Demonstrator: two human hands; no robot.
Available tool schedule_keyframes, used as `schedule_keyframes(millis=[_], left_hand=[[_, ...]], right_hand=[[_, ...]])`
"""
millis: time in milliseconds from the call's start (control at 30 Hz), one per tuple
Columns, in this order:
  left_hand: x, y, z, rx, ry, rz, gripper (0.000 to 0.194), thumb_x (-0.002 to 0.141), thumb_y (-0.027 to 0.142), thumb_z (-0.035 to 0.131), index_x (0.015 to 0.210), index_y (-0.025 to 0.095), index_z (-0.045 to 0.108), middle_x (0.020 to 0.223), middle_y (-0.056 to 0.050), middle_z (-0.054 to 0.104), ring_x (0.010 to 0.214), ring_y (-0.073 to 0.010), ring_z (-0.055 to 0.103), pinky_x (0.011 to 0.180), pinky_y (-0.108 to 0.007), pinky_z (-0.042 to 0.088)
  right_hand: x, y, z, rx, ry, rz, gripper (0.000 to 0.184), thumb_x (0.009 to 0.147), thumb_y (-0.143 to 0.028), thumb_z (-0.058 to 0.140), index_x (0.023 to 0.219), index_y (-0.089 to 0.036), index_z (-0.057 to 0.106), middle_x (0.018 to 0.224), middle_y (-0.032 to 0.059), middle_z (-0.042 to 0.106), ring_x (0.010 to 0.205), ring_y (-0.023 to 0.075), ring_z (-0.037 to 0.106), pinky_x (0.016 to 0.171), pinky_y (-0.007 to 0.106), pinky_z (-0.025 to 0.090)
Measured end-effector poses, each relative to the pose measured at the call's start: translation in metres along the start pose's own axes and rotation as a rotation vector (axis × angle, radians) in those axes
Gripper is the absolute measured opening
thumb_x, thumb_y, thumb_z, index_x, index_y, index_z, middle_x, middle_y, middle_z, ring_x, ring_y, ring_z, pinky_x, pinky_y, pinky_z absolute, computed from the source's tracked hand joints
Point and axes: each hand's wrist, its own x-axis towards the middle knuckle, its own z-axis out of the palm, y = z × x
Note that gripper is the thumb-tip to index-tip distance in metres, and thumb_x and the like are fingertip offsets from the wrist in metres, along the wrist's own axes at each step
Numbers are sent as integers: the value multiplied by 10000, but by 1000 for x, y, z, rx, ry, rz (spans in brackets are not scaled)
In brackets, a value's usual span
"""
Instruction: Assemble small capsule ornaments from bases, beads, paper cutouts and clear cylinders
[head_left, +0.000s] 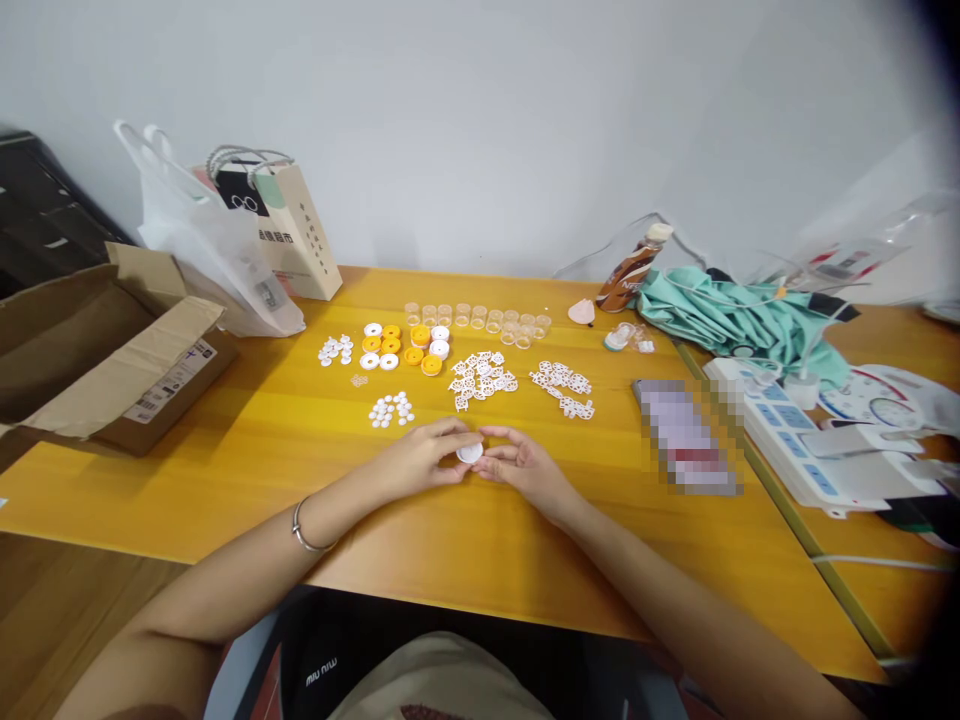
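Between my two hands, above the wooden table [420, 540], is a small white round plastic disc [470, 454]. The fingers of my left hand [427, 455] close on its left side, thumb below and fingers above. My right hand [525, 468] pinches its right edge with bent fingers. Just beyond my hands lie white openwork plastic pieces [480, 378], with a second group of openwork pieces [562, 380] to the right. Small white caps [390, 409] are nearest my left hand. Yellow and white round parts [390, 346] stand farther back, by a row of clear cups [461, 316].
At left are an open cardboard box [165, 390], a white plastic bag [217, 260] and a paper bag [300, 230]. On the right lie a blurred-out phone [686, 435], a power strip [787, 440], a green folded umbrella [735, 310] and a drink bottle [634, 268].
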Motion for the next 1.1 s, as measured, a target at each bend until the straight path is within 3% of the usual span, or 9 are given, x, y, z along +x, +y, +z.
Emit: schedule_keyframes(millis=[167,333,500,633,800,900,1100], left_hand=[[0,-2,10,121,40,-32,292,797,154,518,1084,160,574,992,-97,584,853,-176,587,757,-306,494],[-1,-3,12,237,41,-65,391,789,171,519,1179,156,493,975,-95,604,876,-199,585,788,-340,491],[0,-1,10,187,58,-104,449,751,181,560,1186,146,452,1037,-109,611,945,-222,577,837,-357,469],[1,-1,9,126,60,-105,323,743,174,561,1063,165,519,986,-82,618,905,-201,575,812,-323,460],[1,-3,9,94,56,-98,231,725,160,567,956,167,555,898,-57,606,830,-177,558,766,-290,443],[0,-4,12,101,60,-96,249,735,180,572,983,173,554,919,-60,608,848,-185,554,786,-310,433],[-1,-5,14,115,47,-88,267,770,224,565,1032,172,551,952,-69,608,873,-191,555,804,-321,431]], right_hand=[[3,-3,-5,-191,106,-43,379,656,-309,711,973,-213,528,682,-22,678,672,142,664,707,317,546],[6,-12,-19,-474,224,-199,253,695,-382,657,849,-188,611,681,5,649,624,134,610,641,284,508],[9,-33,-58,-651,490,-356,260,715,-432,617,786,-182,632,723,33,647,643,147,583,638,289,488],[7,-49,-98,-776,758,-401,286,739,-428,574,839,-166,634,733,47,634,621,153,551,613,299,467],[3,-54,-136,-1091,755,-328,242,726,-385,582,822,-168,634,786,70,627,680,184,558,669,332,451],[7,-48,-148,-1016,817,-281,260,735,-392,573,864,-168,595,777,64,631,663,181,566,639,321,455],[20,-32,-151,-876,727,-222,326,658,-432,660,837,-181,554,763,44,616,642,157,553,617,301,461]])
